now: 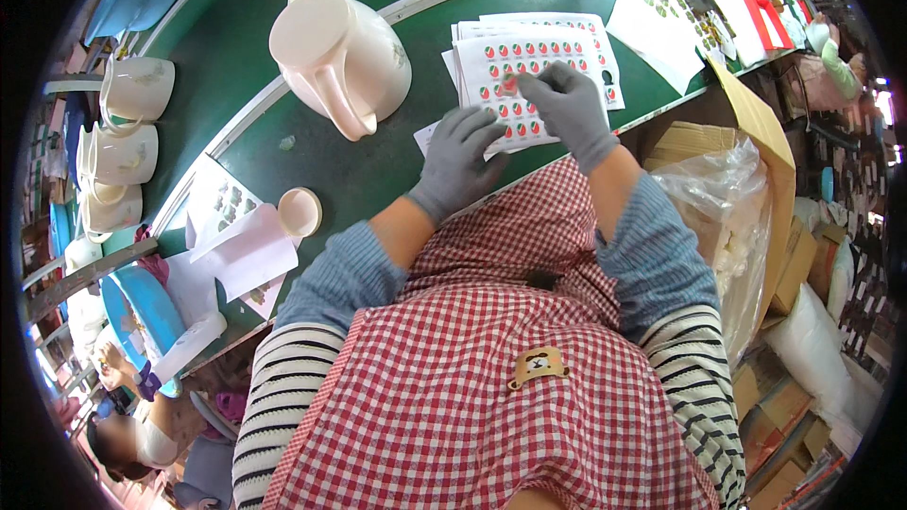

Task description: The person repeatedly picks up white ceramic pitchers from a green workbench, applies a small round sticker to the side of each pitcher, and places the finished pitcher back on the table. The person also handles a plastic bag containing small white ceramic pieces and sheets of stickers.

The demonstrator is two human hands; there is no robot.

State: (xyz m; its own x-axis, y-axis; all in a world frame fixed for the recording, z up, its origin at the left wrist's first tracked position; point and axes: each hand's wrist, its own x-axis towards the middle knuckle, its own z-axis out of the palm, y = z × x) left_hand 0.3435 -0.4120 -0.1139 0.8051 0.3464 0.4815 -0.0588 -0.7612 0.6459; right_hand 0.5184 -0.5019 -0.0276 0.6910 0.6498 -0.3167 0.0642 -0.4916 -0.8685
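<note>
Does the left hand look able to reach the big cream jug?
Probably yes: the left hand seems to hold nothing, and only green tabletop shows between it and the cream jug.

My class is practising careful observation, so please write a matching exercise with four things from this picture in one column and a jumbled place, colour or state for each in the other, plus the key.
Column one
1. Left hand
2. Right hand
3. Pitcher
4. Apron

Column two
A. Cream-coloured, on the green table
B. Red and white checks
C. Pinching a small reddish piece
D. By the lower left corner of the sticker sheet

Right pairs: 1-D, 2-C, 3-A, 4-B
</note>
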